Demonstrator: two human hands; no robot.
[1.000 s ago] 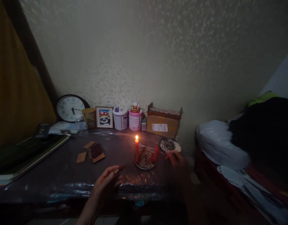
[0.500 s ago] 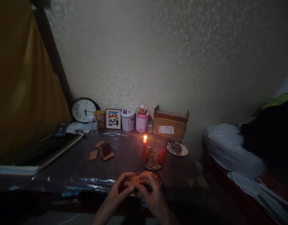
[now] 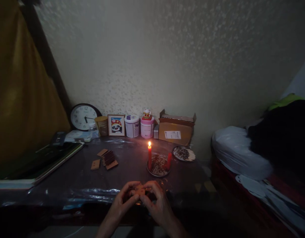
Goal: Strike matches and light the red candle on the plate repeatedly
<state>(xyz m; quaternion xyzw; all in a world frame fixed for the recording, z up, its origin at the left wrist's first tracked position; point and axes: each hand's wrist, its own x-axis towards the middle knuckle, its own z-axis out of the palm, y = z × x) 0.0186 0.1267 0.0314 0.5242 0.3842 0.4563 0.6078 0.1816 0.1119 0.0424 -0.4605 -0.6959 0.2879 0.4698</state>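
In the head view, a small tan cardboard piece (image 3: 141,191) is pinched between my two hands above the table's front edge. My left hand (image 3: 127,197) has its thumb and fingers closed on the piece's left side. My right hand (image 3: 156,200) grips the right side, fingertips close to those of the left. Part of the piece is hidden by the fingers. Beyond the hands, a lit red candle (image 3: 150,158) stands upright at the left of a round metal plate (image 3: 158,175). A shorter unlit red candle (image 3: 169,161) leans at the plate's right side; dark bits cover the plate.
Similar tan cards (image 3: 95,164) and dark brown strips (image 3: 108,158) lie to the left. A second plate (image 3: 178,158) holds many matchsticks (image 3: 191,155). Along the wall stand a clock (image 3: 83,117), a framed panda picture (image 3: 116,125), tins (image 3: 132,127) and a cardboard box (image 3: 176,129).
The view has shifted slightly, so the table things sit a little further left. Both hands stay on the cardboard piece, which is turned and more covered by the fingers now.
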